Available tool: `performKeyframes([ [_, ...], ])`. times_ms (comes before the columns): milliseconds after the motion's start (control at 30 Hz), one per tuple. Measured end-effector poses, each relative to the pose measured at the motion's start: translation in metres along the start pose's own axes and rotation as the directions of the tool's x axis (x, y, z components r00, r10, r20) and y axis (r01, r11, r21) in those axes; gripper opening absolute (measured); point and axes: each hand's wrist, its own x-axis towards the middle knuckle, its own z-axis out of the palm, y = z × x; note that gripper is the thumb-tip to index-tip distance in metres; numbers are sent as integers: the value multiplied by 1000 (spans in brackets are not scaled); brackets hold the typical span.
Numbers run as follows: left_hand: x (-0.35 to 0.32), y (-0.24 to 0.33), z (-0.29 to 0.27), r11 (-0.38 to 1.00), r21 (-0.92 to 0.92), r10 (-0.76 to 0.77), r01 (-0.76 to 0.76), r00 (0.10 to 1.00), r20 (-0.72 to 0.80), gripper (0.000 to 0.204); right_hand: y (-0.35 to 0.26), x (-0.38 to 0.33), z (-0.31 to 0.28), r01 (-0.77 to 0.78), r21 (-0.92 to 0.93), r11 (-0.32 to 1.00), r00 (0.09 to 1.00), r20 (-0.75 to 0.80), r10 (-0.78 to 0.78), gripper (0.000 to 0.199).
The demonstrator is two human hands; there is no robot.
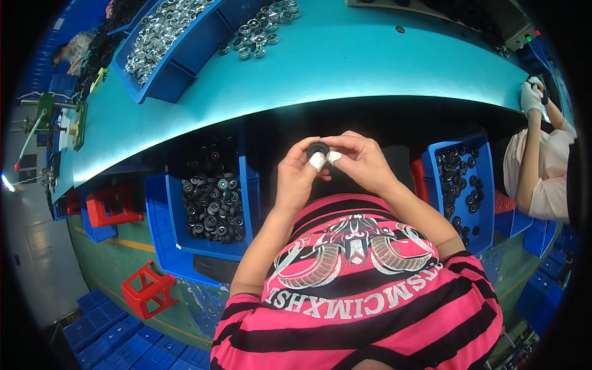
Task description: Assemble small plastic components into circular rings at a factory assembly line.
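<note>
My left hand and my right hand meet in front of my chest, fingers closed round a small black wheel. Both thumbs have white wrapping and press against it from my side. Part of the wheel is hidden behind the fingers. To the left, a blue bin holds a heap of black wheels with shiny centres. Another blue bin on the right has more black wheels in it.
Beyond my hands runs a teal worktable. On it are a blue crate of clear, shiny hubs and a loose cluster of hubs. At right, a co-worker's gloved hand shows. A red stool stands on the floor.
</note>
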Motion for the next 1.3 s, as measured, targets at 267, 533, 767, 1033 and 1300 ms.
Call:
performKeyframes([
  [267,-3,-2,-3,999,-40,17,-16,1000,11,40,-3,4,-3,-229,224,947,974,48,223,34],
  [533,-3,2,-6,993,-114,-17,12,999,-40,35,-1,6,3,-257,213,943,966,68,248,33],
  [767,2,1,-15,998,-60,-18,13,997,-81,33,8,10,8,-271,230,935,962,87,258,31],
  [1033,4,-3,-8,982,163,113,-98,990,-84,30,27,16,8,-297,304,905,950,190,247,20],
  [1300,6,6,-26,848,500,256,-173,961,-102,23,-4,31,-13,-155,-28,987,968,195,158,18],
])
